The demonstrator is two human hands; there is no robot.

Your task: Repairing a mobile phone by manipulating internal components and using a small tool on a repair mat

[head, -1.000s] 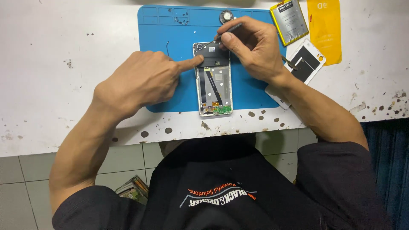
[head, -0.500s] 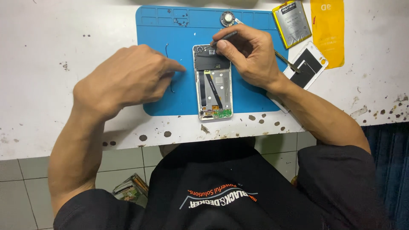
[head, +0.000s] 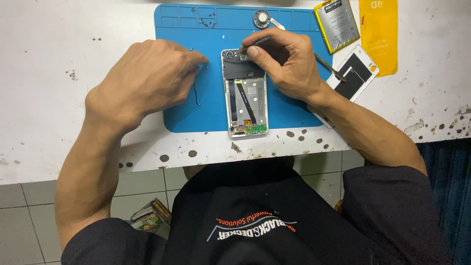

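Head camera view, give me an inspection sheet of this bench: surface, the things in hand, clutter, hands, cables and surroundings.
Surface: white bench, stained with dark spots; blue work mat on it.
Job's things: opened phone lies lengthwise on the mat, back off, internals showing; thin tool at its top end.
Clutter: round metal part on the mat's top edge; flat battery; yellow sheet; white back cover right of the mat.
Hands: left hand curled on the mat beside the phone, nothing visibly held; right hand grips the tool.
Cables: thin dark wire on the mat.
Surroundings: tiled floor below; small objects lying there.
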